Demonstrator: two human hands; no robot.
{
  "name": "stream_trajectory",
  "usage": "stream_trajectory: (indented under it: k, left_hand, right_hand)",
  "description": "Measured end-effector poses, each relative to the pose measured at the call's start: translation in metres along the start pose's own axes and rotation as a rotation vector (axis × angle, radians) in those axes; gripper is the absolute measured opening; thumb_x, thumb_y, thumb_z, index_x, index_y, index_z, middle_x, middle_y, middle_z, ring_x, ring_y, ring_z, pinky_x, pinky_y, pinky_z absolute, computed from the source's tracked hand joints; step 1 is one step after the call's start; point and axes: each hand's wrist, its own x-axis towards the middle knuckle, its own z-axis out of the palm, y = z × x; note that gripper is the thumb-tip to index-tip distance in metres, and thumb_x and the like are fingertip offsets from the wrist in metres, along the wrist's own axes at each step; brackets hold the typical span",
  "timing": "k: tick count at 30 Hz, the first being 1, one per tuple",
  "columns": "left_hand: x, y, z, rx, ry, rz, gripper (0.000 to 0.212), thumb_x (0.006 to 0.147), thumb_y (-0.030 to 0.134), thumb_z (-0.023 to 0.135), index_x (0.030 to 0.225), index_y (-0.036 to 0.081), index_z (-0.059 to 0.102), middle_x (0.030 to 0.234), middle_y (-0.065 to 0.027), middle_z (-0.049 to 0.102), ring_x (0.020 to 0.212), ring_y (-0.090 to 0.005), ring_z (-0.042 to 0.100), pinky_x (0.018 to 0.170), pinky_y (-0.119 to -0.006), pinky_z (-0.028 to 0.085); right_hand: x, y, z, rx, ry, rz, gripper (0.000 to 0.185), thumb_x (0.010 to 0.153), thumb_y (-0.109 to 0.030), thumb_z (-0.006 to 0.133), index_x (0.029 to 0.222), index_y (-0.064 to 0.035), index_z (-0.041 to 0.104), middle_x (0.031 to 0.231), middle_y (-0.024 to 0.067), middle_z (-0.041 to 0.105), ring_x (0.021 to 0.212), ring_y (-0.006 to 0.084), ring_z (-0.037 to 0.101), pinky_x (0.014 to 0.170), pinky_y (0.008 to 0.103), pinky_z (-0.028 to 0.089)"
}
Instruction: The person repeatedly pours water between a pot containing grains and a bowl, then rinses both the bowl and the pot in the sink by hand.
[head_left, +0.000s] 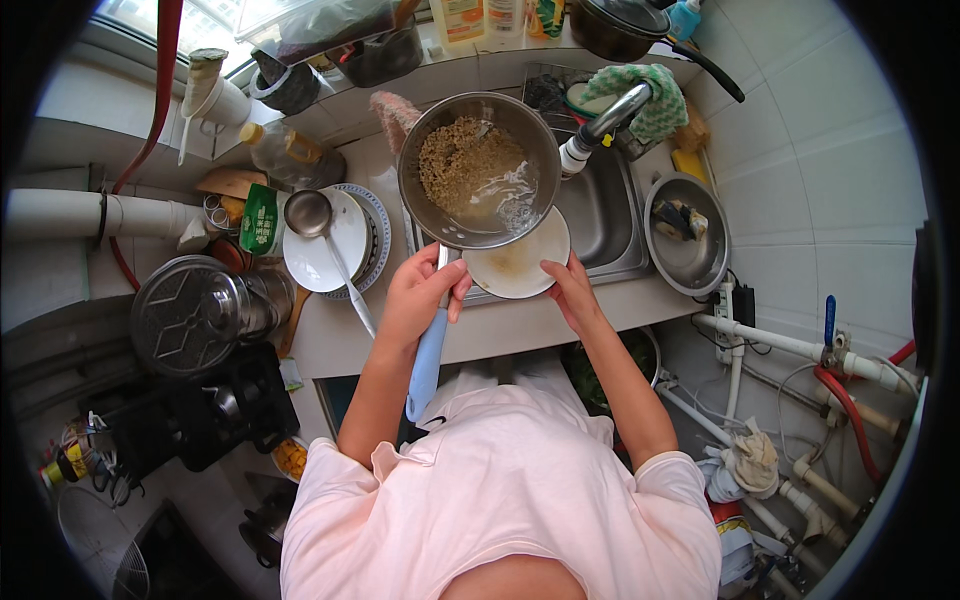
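Note:
My left hand (426, 289) grips the steel neck of a saucepan (426, 211), where it meets the blue handle (427, 364). Wet brown grains (454, 159) lie in the pan, mostly towards its far left, with cloudy liquid at the near right. In my right hand (574, 289) is the edge of a shallow white dish (525, 283), thumb on its rim. Brownish residue marks the dish's inside. The pan's near rim overlaps the dish's far part and hides it. Both are over the left part of the steel sink (607, 202).
A chrome faucet (619, 112) with a green cloth (651, 94) reaches over the sink. Right of it stands a steel bowl (716, 259) with dark pieces inside. To the left, a ladle (309, 214) rests on stacked plates (315, 274), near a steel kettle (259, 307) and a gas stove (202, 409).

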Motion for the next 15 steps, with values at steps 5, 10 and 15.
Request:
stream_trajectory:
  k: [5,10,15]
  left_hand:
    - [-0.018,0.007,-0.007,-0.085,0.008,-0.01,0.007,0.088,0.008,0.048,0.086,0.001,0.048,0.063,-0.0042,0.05,0.042,-0.0086,0.044,0.044,-0.02,0.036]
    - [-0.046,0.003,-0.029,-0.082,0.114,0.016,0.008,0.088,0.009,0.048,0.086,0.001,0.047,0.064,-0.0045,0.05,0.042,-0.0088,0.045,0.042,-0.02,0.036]
    - [-0.061,-0.022,-0.049,-0.022,0.165,-0.047,0.009,0.088,0.01,0.047,0.083,0.002,0.046,0.063,-0.0042,0.051,0.042,-0.0088,0.045,0.042,-0.02,0.037]
  right_hand:
    - [-0.002,0.004,-0.015,-0.016,0.048,-0.023,0.054,0.08,-0.013,0.056,0.129,-0.0048,0.036,0.117,0.0064,0.05,0.104,0.0141,0.05,0.082,0.0251,0.044]
    - [-0.022,-0.021,-0.007,-0.045,0.093,-0.215,0.055,0.078,-0.012,0.059,0.128,-0.0032,0.036,0.117,0.0076,0.048,0.109,0.0158,0.046,0.092,0.0285,0.037]
    - [-0.035,-0.04,-0.012,-0.109,0.158,-0.365,0.053,0.078,-0.01,0.059,0.126,-0.0022,0.037,0.118,0.0088,0.047,0.11,0.0165,0.044,0.096,0.0295,0.033]
